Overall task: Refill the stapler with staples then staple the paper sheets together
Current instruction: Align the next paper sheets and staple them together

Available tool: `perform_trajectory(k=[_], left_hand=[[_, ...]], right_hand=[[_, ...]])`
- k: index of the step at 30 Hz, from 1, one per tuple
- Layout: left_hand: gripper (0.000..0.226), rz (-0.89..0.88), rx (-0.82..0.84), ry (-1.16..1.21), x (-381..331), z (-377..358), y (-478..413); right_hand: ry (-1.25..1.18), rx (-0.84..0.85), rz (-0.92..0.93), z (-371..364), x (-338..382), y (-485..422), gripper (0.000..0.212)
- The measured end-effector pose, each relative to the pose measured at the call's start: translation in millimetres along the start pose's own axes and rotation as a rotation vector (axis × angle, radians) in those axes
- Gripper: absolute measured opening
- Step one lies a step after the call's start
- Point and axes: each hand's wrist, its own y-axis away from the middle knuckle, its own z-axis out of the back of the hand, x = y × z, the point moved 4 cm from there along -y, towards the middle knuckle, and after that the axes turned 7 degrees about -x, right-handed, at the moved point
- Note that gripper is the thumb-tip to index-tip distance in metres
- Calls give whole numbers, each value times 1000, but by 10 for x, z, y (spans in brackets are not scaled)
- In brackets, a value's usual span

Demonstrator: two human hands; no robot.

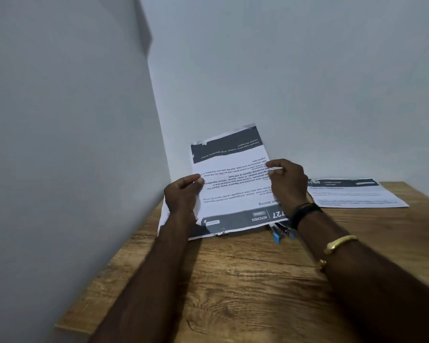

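Two grips, left hand (pixel 183 198) and right hand (pixel 289 185), pinch the paper sheets (pixel 233 186) over one stapler (pixel 280 232).

The bench (pixel 238 288) is knotty, grained wood with a matt finish. The paper sheets (pixel 235 191) look matt, ragged at the corners. A bangle (pixel 340 242) shines like polished gold metal.

Dim, soft light; slight blur, wide-angle bending at edges.

Wood-grain table (pixel 233 280) sits in a corner. Left of table: plain grey side wall (pixel 60 144). Behind table: plain grey rear wall (pixel 307 70). Dim light.
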Motion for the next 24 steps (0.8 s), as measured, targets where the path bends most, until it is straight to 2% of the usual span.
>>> perform_trajectory(k=[3, 10, 15, 20, 24], left_hand=[[28, 14, 35, 3, 37, -123, 71], [21, -64, 198, -160, 125, -380, 201], [22, -84, 193, -146, 157, -484, 291], [25, 0, 212, -86, 219, -528, 322], [29, -56, 256, -177, 238, -549, 322]], right_hand=[[-62, -35, 11, 175, -84, -73, 27], [-272, 61, -22, 424, -223, -222, 32], [-363, 92, -80, 586, -311, -304, 31], [-434, 85, -158, 688, -352, -336, 26], [-405, 97, -152, 702, -385, -365, 25]])
